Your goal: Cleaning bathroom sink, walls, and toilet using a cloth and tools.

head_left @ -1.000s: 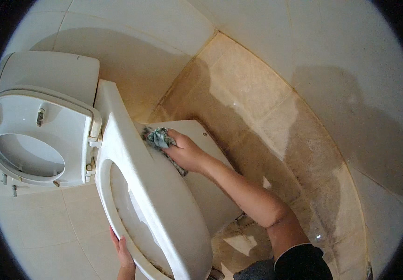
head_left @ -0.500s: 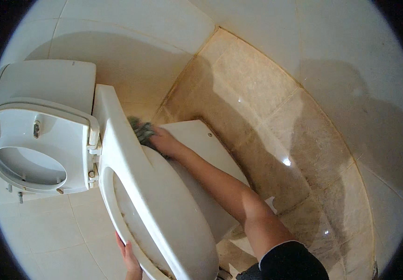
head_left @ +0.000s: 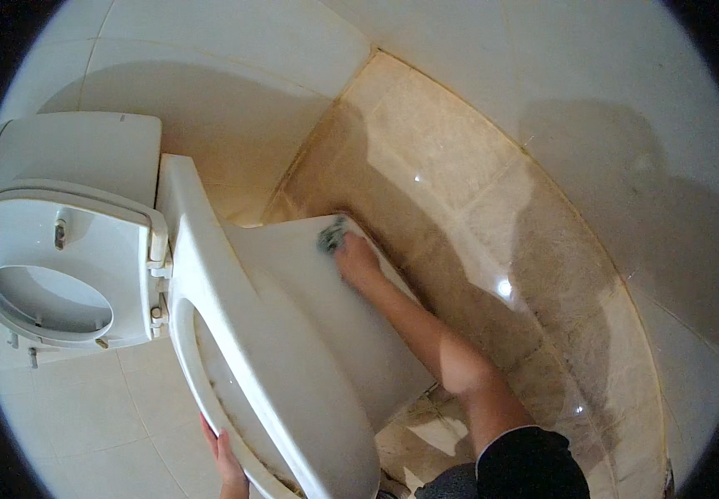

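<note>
A white toilet bowl (head_left: 297,349) stands in front of me, its long open rim slanting from upper left to lower middle. My right hand (head_left: 358,262) is closed on a crumpled grey-green cloth (head_left: 332,236), pressed to the far part of the toilet's white base (head_left: 376,341), near its edge by the floor. My left hand (head_left: 228,467) rests against the outer left side of the rim, fingers stretched out along it and thumb apart. Part of its fingers is hidden by the rim.
The raised toilet seat and lid (head_left: 52,274) lean against the white cistern (head_left: 76,154) at left. Beige floor tiles (head_left: 451,158), stained dark along the base, run to the right. Pale tiled walls (head_left: 617,166) close in behind and at right.
My right hand has moved the cloth to the right, from the toilet's side beneath the rim to the far end of the base. The left hand has stayed at the rim.
</note>
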`<state>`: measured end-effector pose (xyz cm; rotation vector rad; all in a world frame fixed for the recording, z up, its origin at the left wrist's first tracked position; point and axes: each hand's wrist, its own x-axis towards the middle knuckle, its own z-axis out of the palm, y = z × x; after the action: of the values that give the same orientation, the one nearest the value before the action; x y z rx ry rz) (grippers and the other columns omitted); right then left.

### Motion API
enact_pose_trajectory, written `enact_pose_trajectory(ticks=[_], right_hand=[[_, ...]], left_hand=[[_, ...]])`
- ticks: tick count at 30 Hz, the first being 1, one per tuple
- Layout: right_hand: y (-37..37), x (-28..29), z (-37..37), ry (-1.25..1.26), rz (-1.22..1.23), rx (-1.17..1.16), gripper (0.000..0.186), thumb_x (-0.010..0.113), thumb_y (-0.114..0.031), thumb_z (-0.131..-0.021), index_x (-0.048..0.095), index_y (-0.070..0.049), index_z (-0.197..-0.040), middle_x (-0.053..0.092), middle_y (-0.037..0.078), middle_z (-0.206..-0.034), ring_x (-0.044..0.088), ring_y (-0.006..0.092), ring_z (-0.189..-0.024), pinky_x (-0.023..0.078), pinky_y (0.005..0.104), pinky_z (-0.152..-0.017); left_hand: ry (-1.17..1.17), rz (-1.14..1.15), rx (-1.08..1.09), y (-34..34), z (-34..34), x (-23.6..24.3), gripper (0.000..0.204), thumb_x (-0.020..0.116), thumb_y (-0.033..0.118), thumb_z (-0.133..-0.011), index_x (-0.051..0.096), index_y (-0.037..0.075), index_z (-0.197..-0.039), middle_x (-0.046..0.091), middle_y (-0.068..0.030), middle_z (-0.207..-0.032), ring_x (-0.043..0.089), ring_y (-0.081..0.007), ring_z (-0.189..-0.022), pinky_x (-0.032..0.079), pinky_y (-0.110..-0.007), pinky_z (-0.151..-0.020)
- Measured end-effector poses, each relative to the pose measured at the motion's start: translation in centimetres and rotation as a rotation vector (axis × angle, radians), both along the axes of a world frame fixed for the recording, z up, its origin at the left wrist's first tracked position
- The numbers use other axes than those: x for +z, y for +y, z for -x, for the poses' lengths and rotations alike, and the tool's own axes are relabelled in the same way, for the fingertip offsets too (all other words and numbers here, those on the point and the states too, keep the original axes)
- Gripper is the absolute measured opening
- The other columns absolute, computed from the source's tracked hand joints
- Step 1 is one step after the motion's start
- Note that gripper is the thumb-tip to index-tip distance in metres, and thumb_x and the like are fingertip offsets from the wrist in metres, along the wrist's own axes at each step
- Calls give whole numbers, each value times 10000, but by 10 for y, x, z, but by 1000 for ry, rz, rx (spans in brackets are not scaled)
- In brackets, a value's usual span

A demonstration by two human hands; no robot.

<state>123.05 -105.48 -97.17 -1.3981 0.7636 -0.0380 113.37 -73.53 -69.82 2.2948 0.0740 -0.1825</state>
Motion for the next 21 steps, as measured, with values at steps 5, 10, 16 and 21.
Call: enact_pose_trajectory(ticks=[5, 10, 16, 21], right_hand=[[14, -19, 25, -839, 104, -68, 323, 481, -34, -750, 544, -17, -1066, 590, 212, -1025, 571, 366, -942, 442, 407, -843], [10, -34, 67, -164, 98, -112, 305, 505, -22, -744, 537, 49, -1039, 568, 228, -1050, 527, 381, -1016, 411, 424, -901], [58, 44, 120, -843, -48, -174, 462, 428, 69, -721, 526, -51, -1157, 556, 149, -1170, 499, 268, -1136, 355, 346, -979], [23, -4, 136, -501, -331, -69, 447, 444, 56, -707, 531, -38, -1135, 538, 201, -1150, 490, 336, -1110, 368, 382, -962]], left_hand=[[3, -12, 6, 2, 1, 0, 636, 443, 217, -873, 155, 106, -1430, 229, -80, -1434, 278, -256, -1281, 245, -368, -1045], [-18, -82, 1, -2, 2, 1, 619, 433, 225, -887, 157, 114, -1430, 251, -93, -1422, 302, -260, -1266, 271, -375, -1034], [32, 32, -12, -9, 5, 0, 611, 433, 223, -891, 162, 117, -1428, 278, -103, -1404, 333, -259, -1240, 290, -374, -1023], [41, 9, 2, -9, 5, 2, 593, 426, 221, -900, 170, 116, -1424, 298, -105, -1389, 344, -257, -1231, 308, -373, -1010]])
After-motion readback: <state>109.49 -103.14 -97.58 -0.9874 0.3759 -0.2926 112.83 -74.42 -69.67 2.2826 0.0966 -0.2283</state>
